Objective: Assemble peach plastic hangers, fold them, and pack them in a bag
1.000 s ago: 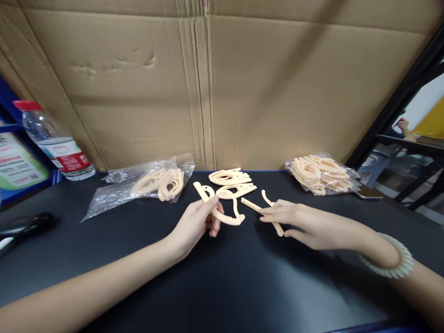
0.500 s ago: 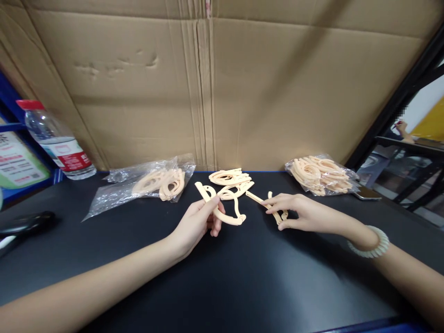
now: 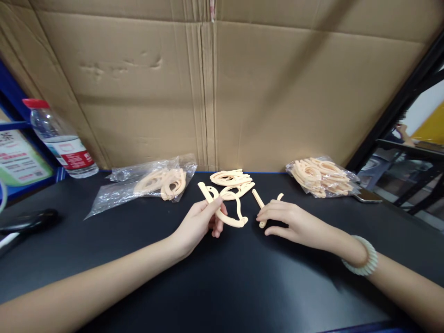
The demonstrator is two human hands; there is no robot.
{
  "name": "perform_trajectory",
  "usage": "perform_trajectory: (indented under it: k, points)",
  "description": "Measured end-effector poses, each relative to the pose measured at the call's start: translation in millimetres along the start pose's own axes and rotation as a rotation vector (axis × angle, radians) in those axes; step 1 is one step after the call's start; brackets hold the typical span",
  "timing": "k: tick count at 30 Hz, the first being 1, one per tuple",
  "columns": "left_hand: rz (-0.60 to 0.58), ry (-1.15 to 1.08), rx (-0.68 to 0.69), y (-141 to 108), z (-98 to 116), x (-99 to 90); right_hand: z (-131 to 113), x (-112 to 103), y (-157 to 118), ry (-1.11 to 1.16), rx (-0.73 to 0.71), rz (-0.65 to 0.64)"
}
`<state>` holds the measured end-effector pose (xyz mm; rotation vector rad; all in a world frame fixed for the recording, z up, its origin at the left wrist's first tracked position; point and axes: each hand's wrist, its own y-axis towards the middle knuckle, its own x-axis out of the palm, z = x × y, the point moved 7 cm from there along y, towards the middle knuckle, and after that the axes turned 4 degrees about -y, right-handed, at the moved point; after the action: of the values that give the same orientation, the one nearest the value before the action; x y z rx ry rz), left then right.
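Observation:
My left hand [image 3: 201, 219] is closed on a beige plastic folding hanger [image 3: 231, 220], pinched between thumb and fingers above the black table. Its straight bar points up and away, and its curved parts reach to the right. My right hand [image 3: 289, 219] lies low over a second beige folding hanger [image 3: 258, 199] on the table. The fingers rest across that hanger, with the thumb spread apart from them, and the palm and fingers hide its middle. Just beyond my left hand lie several more beige folding hangers [image 3: 231, 177], loosely stacked.
A clear plastic bag [image 3: 118, 196] with beige hangers lies at the left, and a fuller bag [image 3: 321, 175] at the right, beside a phone [image 3: 368, 196]. A red-capped water bottle [image 3: 69, 148] leans at the far left, near a black mouse [image 3: 31, 222]. Cardboard [image 3: 277, 92] stands behind.
The hanger under my right hand has turned, its near end swinging left and its bar now steeper. My right thumb has shifted left. My left hand keeps its hold with hardly any movement.

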<state>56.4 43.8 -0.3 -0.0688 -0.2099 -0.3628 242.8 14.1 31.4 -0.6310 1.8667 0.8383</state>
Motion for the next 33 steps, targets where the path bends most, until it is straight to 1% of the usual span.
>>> perform_trajectory:
  k: [5, 9, 12, 14, 16, 18, 19, 21, 23, 25, 28, 31, 33]
  points:
    - [-0.022, 0.044, 0.007, -2, 2, 4.4, -6, -2, -1, -0.015, -0.006, -0.031]
    - [-0.033, 0.048, 0.009, -3, 3, 5.8, -3, -4, -3, -0.058, 0.049, -0.065]
    - [-0.039, 0.052, 0.013, -3, 3, 5.7, -2, -6, -4, -0.080, 0.066, -0.068]
    - [-0.039, 0.057, 0.017, -3, 3, 5.2, -1, -9, -4, -0.069, 0.064, -0.042]
    - [-0.042, 0.061, 0.017, -2, 3, 4.9, 5, -17, -5, -0.071, 0.100, 0.012]
    - [-0.044, 0.060, 0.020, -2, 3, 4.7, 15, -25, -8, -0.129, 0.169, 0.061]
    - [-0.045, 0.059, 0.020, -1, 3, 4.7, 20, -28, -9, -0.175, 0.207, 0.061]
    - [-0.048, 0.054, 0.016, -1, 3, 5.0, 32, -30, -13, -0.256, 0.274, 0.015]
    - [-0.050, 0.051, 0.010, -2, 2, 5.4, 42, -28, -16, -0.266, 0.310, -0.047]
    - [-0.049, 0.054, 0.011, -2, 2, 5.6, 47, -25, -17, -0.218, 0.301, -0.065]
    - [-0.048, 0.074, 0.020, -2, 3, 5.6, 51, -24, -15, -0.166, 0.254, -0.044]
    - [-0.054, 0.102, 0.026, -2, 3, 5.5, 53, -24, -15, -0.184, 0.253, -0.034]
    - [-0.063, 0.129, 0.027, -2, 2, 5.6, 49, -26, -15, -0.233, 0.255, -0.005]
